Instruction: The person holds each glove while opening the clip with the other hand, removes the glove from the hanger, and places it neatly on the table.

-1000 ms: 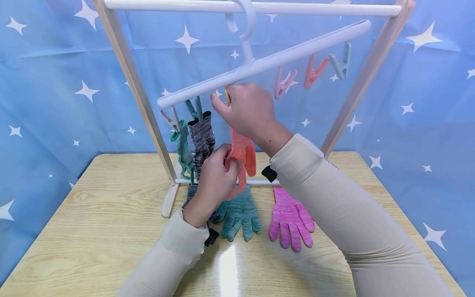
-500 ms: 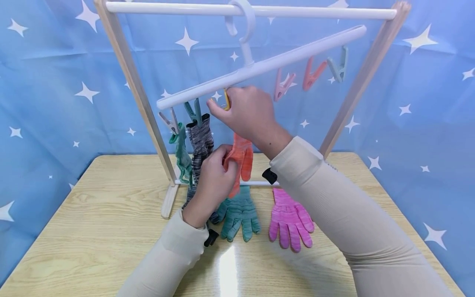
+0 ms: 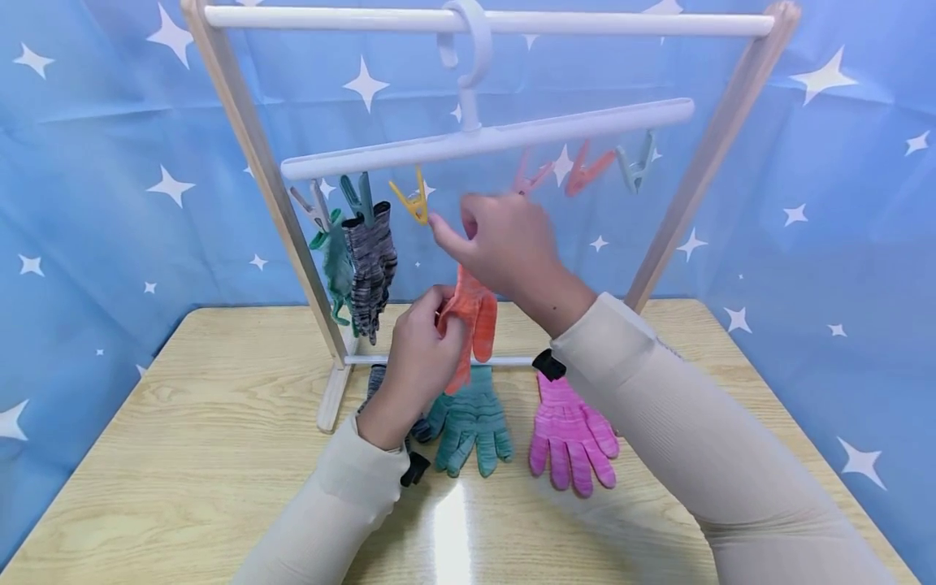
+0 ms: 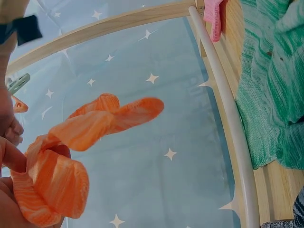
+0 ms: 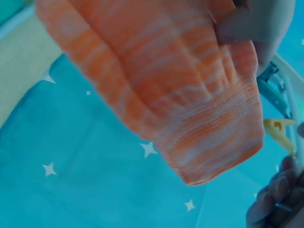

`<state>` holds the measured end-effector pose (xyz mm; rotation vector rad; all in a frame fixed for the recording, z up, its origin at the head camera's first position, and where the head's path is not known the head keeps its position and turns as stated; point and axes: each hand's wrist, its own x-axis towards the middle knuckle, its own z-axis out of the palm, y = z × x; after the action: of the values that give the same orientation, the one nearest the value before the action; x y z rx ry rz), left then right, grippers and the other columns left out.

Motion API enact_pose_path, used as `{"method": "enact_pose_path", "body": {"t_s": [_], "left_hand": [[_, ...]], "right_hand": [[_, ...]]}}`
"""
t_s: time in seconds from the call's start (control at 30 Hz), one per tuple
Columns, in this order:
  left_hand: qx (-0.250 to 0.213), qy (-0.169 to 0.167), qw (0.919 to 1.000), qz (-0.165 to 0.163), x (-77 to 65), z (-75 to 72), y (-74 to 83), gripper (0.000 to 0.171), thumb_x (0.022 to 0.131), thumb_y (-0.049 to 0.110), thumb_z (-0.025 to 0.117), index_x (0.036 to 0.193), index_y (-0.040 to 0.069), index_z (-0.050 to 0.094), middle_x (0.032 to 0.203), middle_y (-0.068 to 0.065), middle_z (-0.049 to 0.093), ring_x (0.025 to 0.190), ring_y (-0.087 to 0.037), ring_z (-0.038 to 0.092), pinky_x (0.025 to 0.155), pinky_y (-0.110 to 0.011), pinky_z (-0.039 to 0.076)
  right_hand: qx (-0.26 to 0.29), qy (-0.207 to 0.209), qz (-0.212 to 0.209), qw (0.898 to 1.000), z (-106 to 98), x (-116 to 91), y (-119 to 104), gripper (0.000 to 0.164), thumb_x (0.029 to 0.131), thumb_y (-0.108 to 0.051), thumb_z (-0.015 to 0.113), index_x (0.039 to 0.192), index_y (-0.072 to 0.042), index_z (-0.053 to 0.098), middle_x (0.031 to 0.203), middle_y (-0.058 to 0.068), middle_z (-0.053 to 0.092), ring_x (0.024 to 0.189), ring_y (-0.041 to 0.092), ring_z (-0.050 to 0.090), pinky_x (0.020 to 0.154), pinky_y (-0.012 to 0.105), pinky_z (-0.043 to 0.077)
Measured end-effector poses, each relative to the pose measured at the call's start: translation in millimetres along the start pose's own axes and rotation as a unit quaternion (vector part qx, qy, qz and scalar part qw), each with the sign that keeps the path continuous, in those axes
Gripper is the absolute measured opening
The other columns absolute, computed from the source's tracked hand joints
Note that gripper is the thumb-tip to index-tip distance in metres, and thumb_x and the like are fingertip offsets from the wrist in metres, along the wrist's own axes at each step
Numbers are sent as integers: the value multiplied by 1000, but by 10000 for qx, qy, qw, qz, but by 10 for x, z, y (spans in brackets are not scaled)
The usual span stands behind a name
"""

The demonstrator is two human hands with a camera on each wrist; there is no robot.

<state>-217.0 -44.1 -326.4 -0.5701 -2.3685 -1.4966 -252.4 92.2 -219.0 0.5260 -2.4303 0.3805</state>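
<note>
In the head view my left hand [image 3: 426,345] grips an orange glove [image 3: 474,313] by its finger end, cuff upward. The right wrist view shows the ribbed cuff of this glove [image 5: 213,137] hanging free of any clip. My right hand [image 3: 512,240] is just right of a yellow clothespin [image 3: 418,199] on the white hanger [image 3: 468,142], its thumb out and nothing held. Seen from the right wrist, that hand [image 5: 273,197] is just below the yellow clothespin [image 5: 280,134], fingers loosely bent. A green glove [image 3: 338,264] and a black-grey glove [image 3: 370,264] hang from clothespins at the hanger's left.
The hanger tilts, left end lower, on a white rod [image 3: 607,23] between wooden posts. Pink [image 3: 528,172], orange [image 3: 587,169] and pale green [image 3: 638,162] clothespins hang at right. A teal glove [image 3: 475,426] and a pink glove [image 3: 574,435] lie on the table [image 3: 205,455].
My right hand has let go of the yellow clothespin and moved down slightly. The hanger has swung left and closer to level, its left end rising. The left hand barely moved, still holding the orange glove.
</note>
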Motion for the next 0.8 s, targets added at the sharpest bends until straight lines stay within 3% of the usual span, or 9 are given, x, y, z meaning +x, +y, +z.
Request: {"method": "enact_pose_path", "body": {"t_s": [0.17,0.3,0.53,0.8], "left_hand": [[5,67,9999,83,-6,12,5,25,98,12,44,115,13,63,86,-1,61,61,-17,51,55,-32,45],[-17,59,9999,142,-2,16,11,25,98,11,44,115,11,62,85,-3,61,61,-17,51,54,-31,45],[44,98,9998,141,-1,41,26,25,96,9,45,112,9,63,88,-4,63,64,-17,51,55,-32,44],[22,77,9999,63,-8,42,30,28,96,10,44,116,9,63,92,-5,65,65,-17,54,57,-32,48]], "right_hand": [[475,342,-120,9982,13,-252,141,47,98,-35,55,60,-13,39,52,1,35,46,16,29,47,30,20],[716,415,146,9965,21,-514,271,45,98,-30,55,59,-14,41,51,0,37,46,15,33,47,30,24],[910,108,778,9927,42,-958,511,47,100,-32,56,58,-17,41,50,-2,35,45,14,32,49,31,28],[878,-238,1384,9862,120,-1326,786,47,103,-34,52,60,-16,42,51,-4,34,45,13,32,48,30,29]]}}
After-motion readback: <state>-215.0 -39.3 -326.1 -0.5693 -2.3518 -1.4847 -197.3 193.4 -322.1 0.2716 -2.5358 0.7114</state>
